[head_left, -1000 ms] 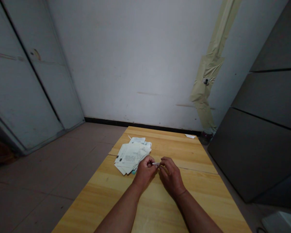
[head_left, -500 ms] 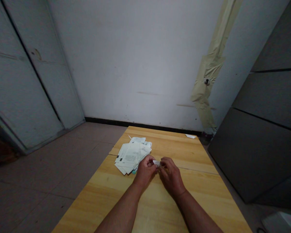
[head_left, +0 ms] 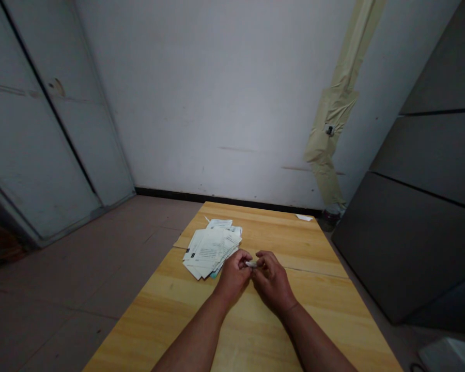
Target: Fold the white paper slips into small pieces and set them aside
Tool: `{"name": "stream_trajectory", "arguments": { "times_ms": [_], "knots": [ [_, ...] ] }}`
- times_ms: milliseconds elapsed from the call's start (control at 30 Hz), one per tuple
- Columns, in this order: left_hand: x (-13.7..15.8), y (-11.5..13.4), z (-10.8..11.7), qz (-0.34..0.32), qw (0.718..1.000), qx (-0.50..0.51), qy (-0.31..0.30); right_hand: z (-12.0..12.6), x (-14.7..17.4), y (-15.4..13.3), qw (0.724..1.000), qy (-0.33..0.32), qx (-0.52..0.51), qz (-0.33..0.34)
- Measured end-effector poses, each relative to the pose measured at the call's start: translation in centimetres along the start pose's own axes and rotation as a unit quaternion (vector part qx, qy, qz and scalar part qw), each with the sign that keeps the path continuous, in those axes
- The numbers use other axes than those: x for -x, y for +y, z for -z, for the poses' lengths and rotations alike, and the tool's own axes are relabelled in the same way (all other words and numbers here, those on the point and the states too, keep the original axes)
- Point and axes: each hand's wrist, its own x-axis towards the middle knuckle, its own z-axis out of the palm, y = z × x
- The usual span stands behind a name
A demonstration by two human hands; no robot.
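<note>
A small whitish piece (head_left: 251,264), perhaps paper, is pinched between my two hands above the wooden table (head_left: 170,315). My left hand (head_left: 232,274) grips its left end with thumb and fingers. At its right end, the thumb and fingertips of my right hand (head_left: 273,279) close on it. Most of the piece is covered by my fingers, so its exact kind cannot be made out. Just left of my left hand lies a loose, overlapping pile of printed pale paper packets (head_left: 209,250), with a bit of teal showing at its lower edge.
A small white scrap (head_left: 304,217) lies at the table's far right corner. Behind the table stands a white wall (head_left: 225,103) with a taped-over cable strip (head_left: 329,129). Grey panels (head_left: 418,222) rise on the right, and a pale cabinet (head_left: 62,129) is at the left.
The whitish piece has tilted and now shows as a thinner sliver between my fingers. My hands have barely shifted, and the pile lies as before.
</note>
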Motion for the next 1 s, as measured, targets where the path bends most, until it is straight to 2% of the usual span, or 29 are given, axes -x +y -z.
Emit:
{"name": "stream_trajectory", "arguments": {
  "times_ms": [333, 500, 633, 733, 800, 867, 1000],
  "knots": [
    [0.0, 0.0, 0.1, -0.031, 0.997, -0.068, -0.012, 0.1, -0.2, 0.0, 0.998, -0.010, -0.057, 0.007],
    [0.2, 0.4, 0.3, -0.073, 0.988, -0.133, -0.035, 0.2, -0.2, -0.1, 0.997, -0.026, -0.067, 0.016],
    [0.1, 0.4, 0.4, -0.067, 0.989, -0.121, -0.051, 0.2, -0.2, 0.0, 0.997, -0.033, -0.071, 0.015],
    [0.1, 0.3, 0.3, -0.054, 0.992, -0.106, -0.043, 0.2, -0.4, 0.3, 0.994, -0.017, -0.105, -0.025],
    [0.3, 0.4, 0.1, -0.021, 0.997, -0.047, -0.049, 0.3, -0.5, 0.6, 0.985, -0.003, -0.157, -0.078],
    [0.6, 0.8, -0.1, 0.025, 0.996, 0.035, -0.072, 0.5, -0.7, 0.7, 0.966, -0.003, -0.224, -0.129],
    [1.2, 1.9, 0.0, 0.086, 0.984, 0.094, -0.124, 1.2, -0.7, 0.2, 0.922, -0.061, -0.339, -0.175]
  ]
}}
